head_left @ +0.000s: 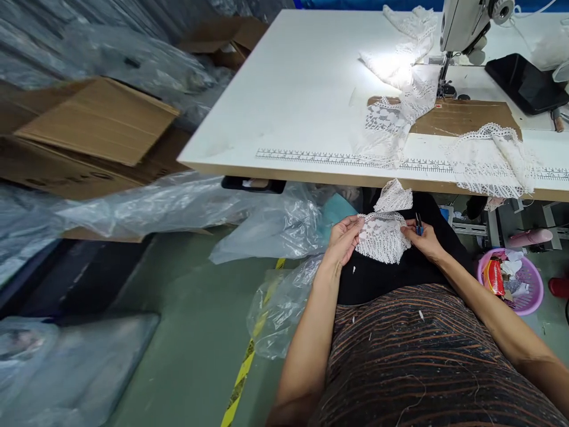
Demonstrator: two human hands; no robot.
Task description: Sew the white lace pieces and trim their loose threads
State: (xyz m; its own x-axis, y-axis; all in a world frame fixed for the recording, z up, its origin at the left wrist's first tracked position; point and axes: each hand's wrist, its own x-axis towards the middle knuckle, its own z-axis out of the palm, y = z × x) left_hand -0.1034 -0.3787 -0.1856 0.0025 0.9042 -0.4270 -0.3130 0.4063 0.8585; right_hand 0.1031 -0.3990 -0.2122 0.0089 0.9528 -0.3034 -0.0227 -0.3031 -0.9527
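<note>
Below the front edge of the bench (249,118), the lace piece (383,236) is pinched by the left hand (344,239) and by the right hand (427,241), where snips (418,225) are also held, with handling unfinished, other lace (482,163) lying at that edge, and any cuts too small to tell.

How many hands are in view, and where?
2: the left hand pinches the left edge of the lace; the right hand is at its right edge, holding a blue tool.
</note>
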